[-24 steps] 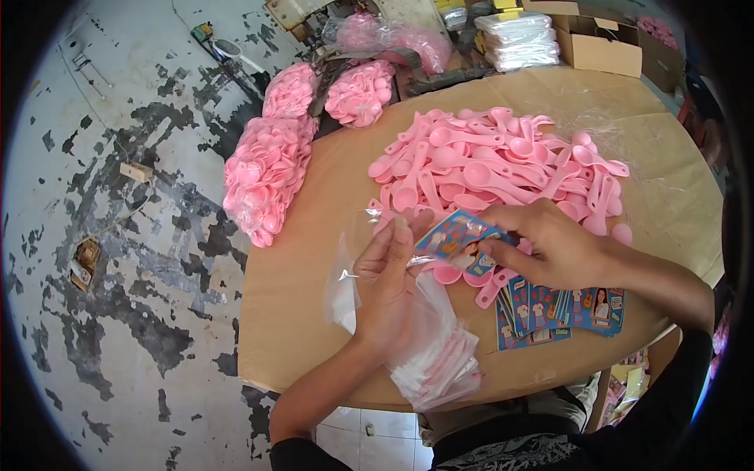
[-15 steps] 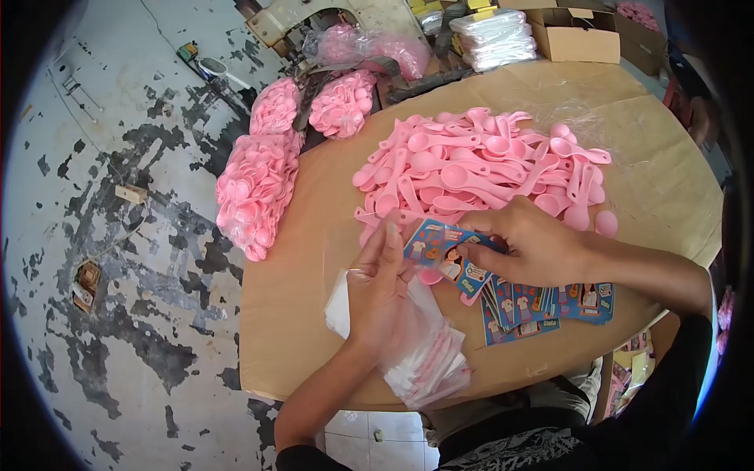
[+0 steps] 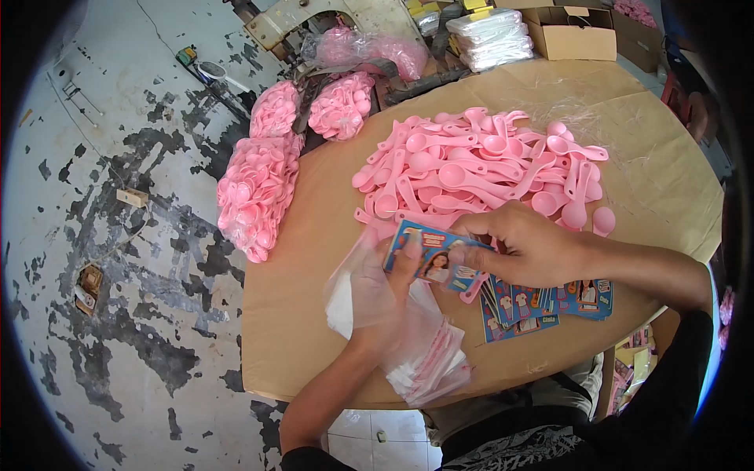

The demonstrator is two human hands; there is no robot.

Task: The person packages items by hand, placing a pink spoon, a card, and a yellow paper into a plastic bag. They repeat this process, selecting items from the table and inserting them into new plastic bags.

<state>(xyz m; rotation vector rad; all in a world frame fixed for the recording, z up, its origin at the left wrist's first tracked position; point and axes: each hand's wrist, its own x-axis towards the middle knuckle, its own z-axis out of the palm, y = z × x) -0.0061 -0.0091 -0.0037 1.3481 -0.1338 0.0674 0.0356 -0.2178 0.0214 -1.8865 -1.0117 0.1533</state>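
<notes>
My right hand (image 3: pixel 522 247) pinches a blue printed card (image 3: pixel 436 263) between thumb and fingers. The handle of a pink measuring spoon (image 3: pixel 473 289) shows just under the card's lower edge; whether the hand grips it too is hidden. My left hand (image 3: pixel 377 302) is closed at the card's left end, thumb across its face. A clear plastic bag (image 3: pixel 345 271) hangs around the left fingers and partly veils them. Below lie more clear bags (image 3: pixel 432 365) in a stack. Blue cards (image 3: pixel 542 306) are fanned out under the right forearm.
A heap of pink spoons (image 3: pixel 463 169) covers the table's middle. Bags filled with pink pieces (image 3: pixel 259 188) sit along the left edge. At the back stand a machine (image 3: pixel 290 23), stacked plastic packs (image 3: pixel 495 39) and a cardboard box (image 3: pixel 577 43). The brown tabletop (image 3: pixel 294 330) has a curved edge.
The card has shifted slightly left, and my left thumb now lies over its face. The clear bag is spread wider around the left hand.
</notes>
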